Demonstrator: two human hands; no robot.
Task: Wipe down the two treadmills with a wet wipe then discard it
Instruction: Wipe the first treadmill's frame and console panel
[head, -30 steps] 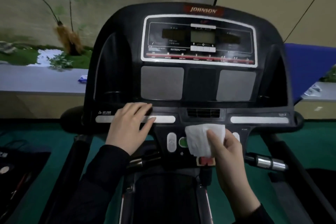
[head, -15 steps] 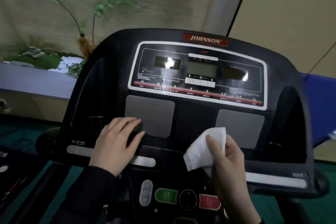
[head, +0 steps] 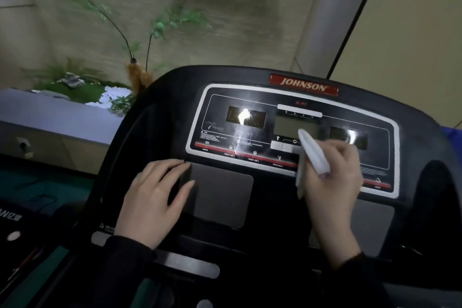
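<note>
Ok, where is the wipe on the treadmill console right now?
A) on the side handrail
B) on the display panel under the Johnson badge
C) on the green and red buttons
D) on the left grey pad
B: the right hand presses the wet wipe against the display panel; the left hand rests by the left grey pad.

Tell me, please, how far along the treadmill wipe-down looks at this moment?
Partly done: wet streaks shine on the left of the display panel, so that part looks wiped. In hand: the right hand presses the wet wipe against the panel's middle, while the left hand rests flat on the console. Left: the panel's right side, the second treadmill, which is out of view, and discarding the wipe.
</note>
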